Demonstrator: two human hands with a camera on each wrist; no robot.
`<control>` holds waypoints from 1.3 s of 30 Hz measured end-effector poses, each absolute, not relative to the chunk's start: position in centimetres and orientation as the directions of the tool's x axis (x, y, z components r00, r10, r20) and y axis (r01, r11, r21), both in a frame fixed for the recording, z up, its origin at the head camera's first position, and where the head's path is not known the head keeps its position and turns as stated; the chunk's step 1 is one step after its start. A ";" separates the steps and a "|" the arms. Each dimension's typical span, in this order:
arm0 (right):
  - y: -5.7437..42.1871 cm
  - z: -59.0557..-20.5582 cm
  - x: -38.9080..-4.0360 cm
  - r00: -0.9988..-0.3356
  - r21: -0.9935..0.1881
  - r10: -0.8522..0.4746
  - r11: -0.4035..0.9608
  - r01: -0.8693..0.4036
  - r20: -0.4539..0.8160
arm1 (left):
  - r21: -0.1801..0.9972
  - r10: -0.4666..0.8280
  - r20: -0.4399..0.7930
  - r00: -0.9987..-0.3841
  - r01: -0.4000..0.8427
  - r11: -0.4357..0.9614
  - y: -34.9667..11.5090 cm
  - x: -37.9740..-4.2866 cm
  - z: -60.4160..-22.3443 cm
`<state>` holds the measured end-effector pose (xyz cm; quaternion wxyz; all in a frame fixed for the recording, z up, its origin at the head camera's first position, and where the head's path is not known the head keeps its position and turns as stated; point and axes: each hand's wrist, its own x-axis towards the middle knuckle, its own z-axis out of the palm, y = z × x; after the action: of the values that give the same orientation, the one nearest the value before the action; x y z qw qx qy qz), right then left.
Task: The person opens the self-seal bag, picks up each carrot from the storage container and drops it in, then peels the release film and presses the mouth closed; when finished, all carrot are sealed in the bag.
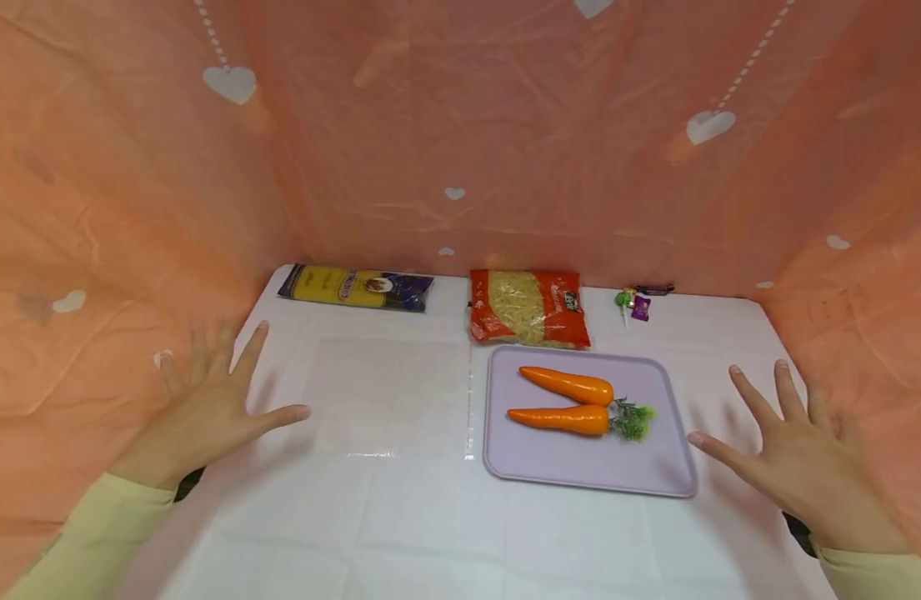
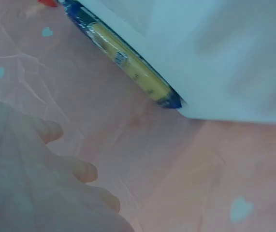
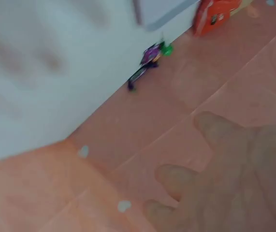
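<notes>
Two orange carrots (image 1: pixel 568 398) with green tops lie side by side on a lilac tray (image 1: pixel 655 467) right of the table's middle. My left hand (image 1: pixel 212 400) hovers over the left side of the white table, fingers spread and empty. My right hand (image 1: pixel 798 450) hovers just right of the tray, also spread and holding nothing. Behind the tray lies an orange bag of pasta (image 1: pixel 528 307). A yellow and blue packet (image 1: pixel 355 287) lies at the back left; the left wrist view shows this packet (image 2: pixel 128 63) at the table's edge, beyond my fingers (image 2: pixel 79 169).
Small sweets, a green lollipop and a purple wrapper (image 1: pixel 634 304), lie at the back right; the right wrist view shows the sweets (image 3: pixel 150 60) too. Orange cloth with white hearts (image 1: pixel 460 125) walls the table on three sides. The white table cloth (image 1: pixel 400 517) spreads out in front.
</notes>
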<state>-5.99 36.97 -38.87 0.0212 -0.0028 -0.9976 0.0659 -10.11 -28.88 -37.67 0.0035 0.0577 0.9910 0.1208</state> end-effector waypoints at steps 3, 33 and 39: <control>35.6 -39.4 -6.7 -0.997 -0.142 -0.029 0.989 -0.039 0.070 | 0.280 0.133 -0.020 -0.991 0.123 0.952 -27.7 -10.9 -38.0; 25.0 -43.6 -10.4 -0.910 -0.379 -0.383 0.828 -0.414 0.158 | 0.472 0.458 -0.149 -0.877 0.344 0.812 -13.4 -17.0 -44.3; 25.5 -43.5 -10.4 -0.922 -0.372 -0.372 0.845 -0.385 0.109 | 0.473 0.431 -0.100 -0.897 0.338 0.814 -12.8 -17.1 -44.8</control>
<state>-10.40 25.45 -43.50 0.0164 0.1969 -0.9603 0.1971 -17.14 -12.84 -44.77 0.1017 0.2029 0.9469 0.2277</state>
